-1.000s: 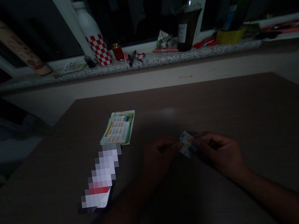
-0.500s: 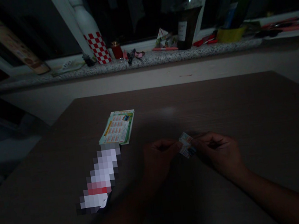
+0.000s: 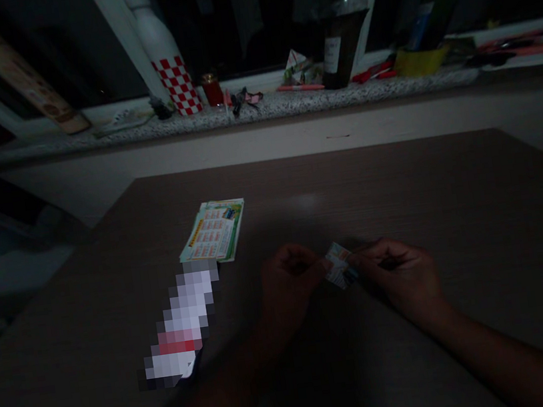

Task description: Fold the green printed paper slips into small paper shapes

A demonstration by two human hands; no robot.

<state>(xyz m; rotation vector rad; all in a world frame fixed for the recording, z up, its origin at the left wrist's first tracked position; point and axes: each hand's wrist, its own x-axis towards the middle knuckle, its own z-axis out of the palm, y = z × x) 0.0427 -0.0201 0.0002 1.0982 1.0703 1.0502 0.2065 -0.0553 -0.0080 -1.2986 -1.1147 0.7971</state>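
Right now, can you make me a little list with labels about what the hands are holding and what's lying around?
Light: very dim
Left hand: left hand pinches the left edge of the small printed paper
Right hand: right hand pinches its right edge
Table: brown table; a green leaflet lies flat to the left of the hands, with a blurred flat thing nearer
Windowsill: windowsill holds a white bottle with red checks, a small red jar and a dark bottle

White bottle (image 3: 164,53) with red-white checks; green-edged leaflet (image 3: 213,231); brown table (image 3: 400,185); speckled grey sill (image 3: 219,118).
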